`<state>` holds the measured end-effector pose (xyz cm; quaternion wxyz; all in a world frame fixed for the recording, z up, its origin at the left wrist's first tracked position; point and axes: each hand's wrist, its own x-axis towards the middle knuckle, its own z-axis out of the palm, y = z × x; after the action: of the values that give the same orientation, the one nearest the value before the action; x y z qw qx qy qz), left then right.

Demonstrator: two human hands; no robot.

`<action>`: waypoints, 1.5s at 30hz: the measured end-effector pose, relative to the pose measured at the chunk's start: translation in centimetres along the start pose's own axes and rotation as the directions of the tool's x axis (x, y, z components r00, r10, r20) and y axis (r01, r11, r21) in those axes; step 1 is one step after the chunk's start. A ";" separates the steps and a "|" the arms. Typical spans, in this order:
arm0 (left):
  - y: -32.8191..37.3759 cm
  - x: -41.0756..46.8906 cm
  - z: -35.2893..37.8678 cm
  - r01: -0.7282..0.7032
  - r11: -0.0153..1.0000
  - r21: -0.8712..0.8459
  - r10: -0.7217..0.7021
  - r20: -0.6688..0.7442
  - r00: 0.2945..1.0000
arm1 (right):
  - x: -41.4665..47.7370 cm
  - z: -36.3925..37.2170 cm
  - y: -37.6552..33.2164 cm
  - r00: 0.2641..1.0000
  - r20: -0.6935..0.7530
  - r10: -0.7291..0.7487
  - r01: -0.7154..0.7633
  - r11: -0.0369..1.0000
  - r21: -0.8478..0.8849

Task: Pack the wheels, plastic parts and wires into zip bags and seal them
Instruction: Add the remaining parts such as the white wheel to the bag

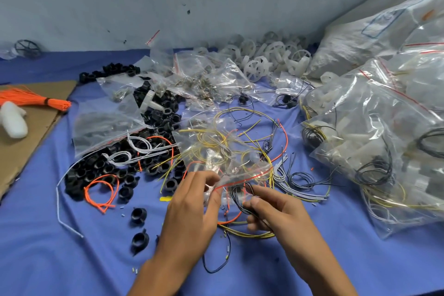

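Two bare forearms reach in from the near edge over a blue-covered worktop [60, 259]. Left hand [189, 204] pinches the open mouth of a clear zip bag [216, 149] between thumb and fingers, just beside its red seal strip. Right hand [278, 211] has its fingers curled round a coil of black wire [236, 196], held right at the mouth of the bag. The bag is lifted just above the worktop in the middle of the scene, its far end raised, and yellow wire shows through it. Loose yellow, orange and grey wires [298, 190] lie tangled under and around both hands. To the left a heap of black plastic parts [105, 168] spreads across the cloth, with a loop of orange wire [102, 191] at its near edge and a flat clear bag partly covering its far side. Farther back, in the middle, lie small zip bags of metal parts [204, 79], and behind them, against the wall, a pile of white wheels [258, 66]. Large filled zip bags [374, 127] are stacked along the right side, holding white parts and wires. At far left a sheet of cardboard [31, 142] carries a tied bundle of orange wires [31, 100].
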<state>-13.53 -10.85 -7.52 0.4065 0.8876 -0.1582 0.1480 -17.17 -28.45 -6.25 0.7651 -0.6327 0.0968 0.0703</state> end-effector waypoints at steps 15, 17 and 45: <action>1.0 -1.3 0.5 -0.036 0.999 -0.032 0.036 0.006 0.999 | 6.2 6.3 1.0 0.981 0.040 0.191 -0.173 0.757 0.630; 1.0 -1.4 0.2 -0.034 0.999 -0.037 0.034 -0.011 0.999 | 7.5 6.9 1.1 0.977 0.047 0.208 -0.184 0.707 0.682; -3.3 -9.8 -4.3 0.213 0.949 0.231 -0.174 -0.179 0.968 | -4.6 0.2 5.5 0.807 -0.338 -0.485 0.181 0.747 -0.640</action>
<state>-21.63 -3.97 -10.89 0.3157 0.9285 -0.0179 0.1948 -22.85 -27.16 -10.36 0.4856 -0.8377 0.1401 -0.2068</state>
